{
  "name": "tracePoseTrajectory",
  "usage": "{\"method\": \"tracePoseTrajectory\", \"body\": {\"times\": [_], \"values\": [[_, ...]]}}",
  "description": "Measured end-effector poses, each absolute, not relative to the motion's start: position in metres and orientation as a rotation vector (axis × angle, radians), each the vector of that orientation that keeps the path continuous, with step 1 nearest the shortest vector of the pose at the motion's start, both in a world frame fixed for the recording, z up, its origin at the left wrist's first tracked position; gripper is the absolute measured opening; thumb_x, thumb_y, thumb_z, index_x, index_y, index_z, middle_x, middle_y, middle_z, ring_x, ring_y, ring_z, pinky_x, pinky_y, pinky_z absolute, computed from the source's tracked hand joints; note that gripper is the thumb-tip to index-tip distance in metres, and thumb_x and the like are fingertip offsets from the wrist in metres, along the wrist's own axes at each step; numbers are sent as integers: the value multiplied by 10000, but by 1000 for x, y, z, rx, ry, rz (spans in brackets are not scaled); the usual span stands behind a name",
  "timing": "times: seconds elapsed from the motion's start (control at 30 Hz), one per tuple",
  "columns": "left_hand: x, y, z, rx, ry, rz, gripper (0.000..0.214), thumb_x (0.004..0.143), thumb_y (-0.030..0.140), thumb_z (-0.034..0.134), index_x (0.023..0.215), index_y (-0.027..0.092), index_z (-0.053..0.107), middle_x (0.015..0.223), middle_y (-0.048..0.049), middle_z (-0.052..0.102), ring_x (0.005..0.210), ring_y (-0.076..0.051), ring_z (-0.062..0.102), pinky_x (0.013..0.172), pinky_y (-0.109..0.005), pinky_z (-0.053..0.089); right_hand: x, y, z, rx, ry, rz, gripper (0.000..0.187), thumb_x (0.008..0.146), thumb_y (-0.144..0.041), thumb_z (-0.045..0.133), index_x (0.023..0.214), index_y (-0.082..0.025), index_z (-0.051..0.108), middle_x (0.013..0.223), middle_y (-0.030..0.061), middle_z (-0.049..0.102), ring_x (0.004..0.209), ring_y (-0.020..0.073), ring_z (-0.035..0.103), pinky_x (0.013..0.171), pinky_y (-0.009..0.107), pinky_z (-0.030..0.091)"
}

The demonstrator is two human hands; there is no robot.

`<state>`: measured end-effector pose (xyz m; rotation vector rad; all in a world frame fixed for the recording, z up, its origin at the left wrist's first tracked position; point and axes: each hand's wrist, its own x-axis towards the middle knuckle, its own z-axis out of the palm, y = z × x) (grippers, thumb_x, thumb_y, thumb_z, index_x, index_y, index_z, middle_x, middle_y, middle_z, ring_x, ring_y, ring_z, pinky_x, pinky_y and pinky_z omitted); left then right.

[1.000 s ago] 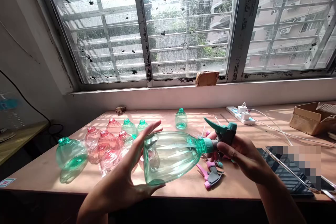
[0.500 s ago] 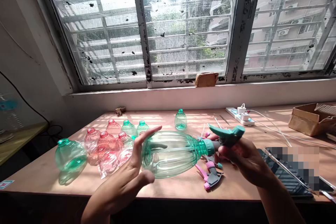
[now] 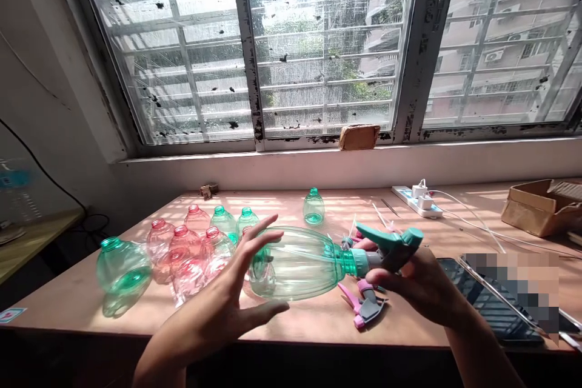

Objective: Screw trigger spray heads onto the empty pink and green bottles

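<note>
A clear green spray bottle (image 3: 300, 264) lies sideways in the air over the table, its base to the left. My right hand (image 3: 422, 285) grips it by the grey-and-teal trigger spray head (image 3: 395, 245), which sits on the neck with a teal collar. A thin dip tube runs inside the bottle. Around the base end, my left hand (image 3: 231, 282) has its fingers and thumb spread; whether any fingertip touches the plastic I cannot tell. Below the bottle neck lies a pink-and-grey trigger spray head (image 3: 368, 306), with more sprayer parts partly hidden behind.
Several pink bottles (image 3: 184, 248) cluster at left, beside a larger green bottle (image 3: 122, 273). A green bottle (image 3: 313, 207) stands at the back. To the right are a power strip (image 3: 416, 202), a cardboard box (image 3: 530, 209) and a phone or tablet (image 3: 495, 309). A window (image 3: 327, 42) rises behind.
My left hand has opened wider, its fingers straightening and thumb moving out from the bottle. The bottle's base has shifted slightly right; my right hand keeps its hold.
</note>
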<state>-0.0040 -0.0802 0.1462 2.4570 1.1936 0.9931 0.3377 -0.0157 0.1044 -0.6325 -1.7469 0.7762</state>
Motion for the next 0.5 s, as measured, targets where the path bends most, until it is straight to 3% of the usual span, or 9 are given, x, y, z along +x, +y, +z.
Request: {"method": "tracePoseTrajectory", "body": {"times": [0.1, 0.2, 0.27, 0.37, 0.43, 0.5], "values": [[6, -81, 148, 2507, 1135, 1152, 889, 1004, 225, 740, 1661, 548, 235, 1859, -24, 152, 1712, -343, 173, 1335, -633, 296, 334, -16, 104, -658, -1690, 802, 335, 842, -529, 914, 1038, -264, 851, 961, 81, 852, 827, 305, 815, 755, 399, 663], [11, -83, 153, 2361, 922, 1210, 1114, 898, 463, 875, 1715, 523, 120, 1874, -22, 78, 1720, -370, 89, 1359, -648, 174, 332, -18, 107, -583, -1626, 912, 293, 890, -503, 883, 1043, -260, 824, 780, 32, 819, 693, 243, 789, 682, 342, 648], [12, -84, 156, 2226, 742, 1275, 1066, 861, 617, 838, 1714, 492, 211, 1863, -13, 169, 1718, -349, 109, 1371, -585, 200, 331, -19, 109, -524, -1566, 1016, 259, 920, -469, 868, 1076, -272, 802, 743, 7, 807, 685, 218, 788, 656, 303, 641], [14, -81, 159, 2134, 617, 1424, 780, 928, 534, 803, 1619, 503, 442, 1780, 49, 410, 1693, -256, 244, 1367, -427, 292, 331, -20, 111, -482, -1539, 1108, 258, 940, -462, 853, 1108, -276, 790, 782, 10, 822, 704, 209, 793, 653, 295, 644], [15, -78, 159, 2146, 602, 1465, 839, 847, 493, 896, 1582, 522, 493, 1788, 75, 390, 1684, -261, 278, 1352, -388, 335, 331, -21, 111, -451, -1553, 1129, 265, 942, -478, 846, 1108, -280, 788, 767, 10, 816, 677, 208, 781, 638, 303, 639], [12, -75, 158, 2153, 630, 1480, 993, 717, 565, 961, 1592, 513, 494, 1813, 45, 338, 1678, -331, 297, 1340, -429, 371, 333, -22, 109, -413, -1563, 1141, 278, 941, -508, 838, 1108, -292, 785, 751, 9, 807, 636, 205, 764, 610, 303, 625]]}}
